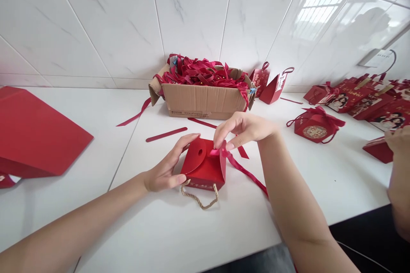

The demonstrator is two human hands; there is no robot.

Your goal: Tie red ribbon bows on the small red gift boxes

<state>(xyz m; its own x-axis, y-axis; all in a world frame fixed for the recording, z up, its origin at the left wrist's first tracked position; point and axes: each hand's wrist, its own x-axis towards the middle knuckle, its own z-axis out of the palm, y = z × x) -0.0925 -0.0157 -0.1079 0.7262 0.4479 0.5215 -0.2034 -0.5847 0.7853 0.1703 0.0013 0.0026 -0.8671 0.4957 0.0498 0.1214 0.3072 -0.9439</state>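
A red gift box (195,160) with curved top flaps, one with a round hole, stands on the white table in front of me. From its near side hangs a gold rope handle (203,205). My left hand (169,164) is wrapped round the box's left side, thumb at the near edge and fingers behind. Above the right flap, my right hand (241,131) pinches a red ribbon (243,170) between thumb and fingers. One pink-red end of it pokes out inside that flap, and the long part trails right and down behind my forearm.
Behind stands a cardboard carton (201,100) heaped with red ribbons. Loose red strips (166,134) lie before it. A large red folded piece (38,132) is at the left. On the right are a bow-tied box (315,127), several printed boxes and another person's hand (399,145).
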